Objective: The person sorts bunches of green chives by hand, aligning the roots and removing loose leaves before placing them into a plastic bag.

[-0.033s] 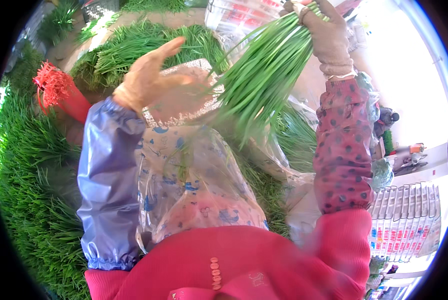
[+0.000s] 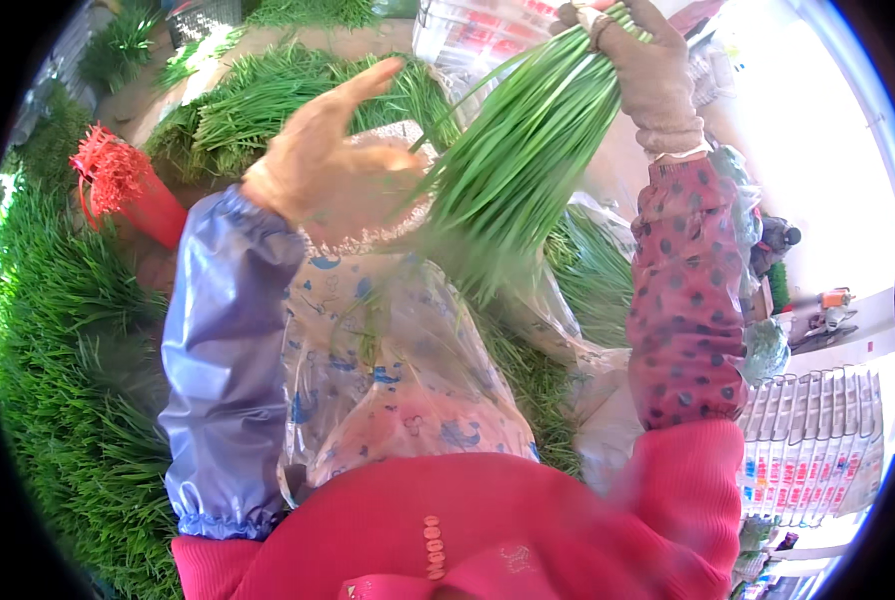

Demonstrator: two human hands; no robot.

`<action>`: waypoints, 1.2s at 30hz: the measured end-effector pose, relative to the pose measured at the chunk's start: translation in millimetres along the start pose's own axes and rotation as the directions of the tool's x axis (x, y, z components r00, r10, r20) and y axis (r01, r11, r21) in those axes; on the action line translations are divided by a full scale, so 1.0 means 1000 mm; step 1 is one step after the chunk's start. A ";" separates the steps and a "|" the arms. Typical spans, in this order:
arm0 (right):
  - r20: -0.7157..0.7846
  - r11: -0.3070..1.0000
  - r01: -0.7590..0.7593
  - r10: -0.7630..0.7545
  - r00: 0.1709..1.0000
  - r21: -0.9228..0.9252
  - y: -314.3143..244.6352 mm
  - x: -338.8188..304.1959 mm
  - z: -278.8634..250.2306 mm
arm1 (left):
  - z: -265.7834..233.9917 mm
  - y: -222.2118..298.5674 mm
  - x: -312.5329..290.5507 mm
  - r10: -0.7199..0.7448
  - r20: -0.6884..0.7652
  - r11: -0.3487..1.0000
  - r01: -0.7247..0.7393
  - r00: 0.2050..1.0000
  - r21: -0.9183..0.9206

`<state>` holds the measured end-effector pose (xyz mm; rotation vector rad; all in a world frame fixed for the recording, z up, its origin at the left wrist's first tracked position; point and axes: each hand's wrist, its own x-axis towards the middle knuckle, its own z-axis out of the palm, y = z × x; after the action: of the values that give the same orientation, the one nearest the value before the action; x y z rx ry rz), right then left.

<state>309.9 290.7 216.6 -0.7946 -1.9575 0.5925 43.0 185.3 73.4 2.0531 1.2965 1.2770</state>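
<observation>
My right hand (image 2: 653,80), in a grey-brown knit glove, grips a bunch of green chives (image 2: 528,150) by its stem end at the upper right. The long leaves hang down and left, their tips blurred. My left hand (image 2: 333,150), in a tan glove, has its fingers spread and holds nothing. It is left of the leaves, over a speckled pale-edged surface (image 2: 373,240). Below it, a clear plastic apron with blue prints (image 2: 388,370) covers my lap. Sleeve covers are on both arms, shiny blue-violet on the left and dotted dark red on the right.
Piled greens (image 2: 68,400) fill the left side, and another heap (image 2: 278,95) lies beyond my left hand. A red bundle of strips (image 2: 128,185) stands at the left. More greens (image 2: 593,270) lie in clear plastic near my right forearm. White crates (image 2: 813,440) are stacked at the right.
My left hand has shifted slightly right and up, closer to the hanging leaves. The right hand still grips the chives, nearly in the same place.
</observation>
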 end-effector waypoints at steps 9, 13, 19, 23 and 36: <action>0.398 0.814 -0.227 -0.006 0.917 0.535 -0.060 -0.037 0.064 | 0.035 0.066 0.010 0.021 0.422 0.410 0.378 0.906 -0.830; 0.381 0.874 -0.240 0.069 0.922 0.422 -0.045 -0.061 0.086 | 0.079 0.064 -0.026 -0.093 0.339 0.044 0.344 0.936 -0.938; 0.372 0.961 -0.152 0.057 0.927 0.230 0.018 -0.079 0.130 | 0.125 0.038 -0.065 -0.453 0.219 -0.033 0.229 0.864 -0.973; 0.571 0.867 -0.367 0.122 0.812 0.336 0.045 -0.100 0.161 | 0.086 -0.009 -0.079 -0.713 0.049 -0.051 0.019 0.699 -0.999; 0.805 0.942 -0.321 0.265 0.532 -0.098 0.078 -0.125 0.268 | 0.045 -0.096 -0.134 -0.834 -0.168 0.155 -0.068 0.526 -0.986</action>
<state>143.7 228.9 -32.6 -0.9111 -2.6254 1.4296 13.3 122.9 -82.9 0.1235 0.7950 1.9128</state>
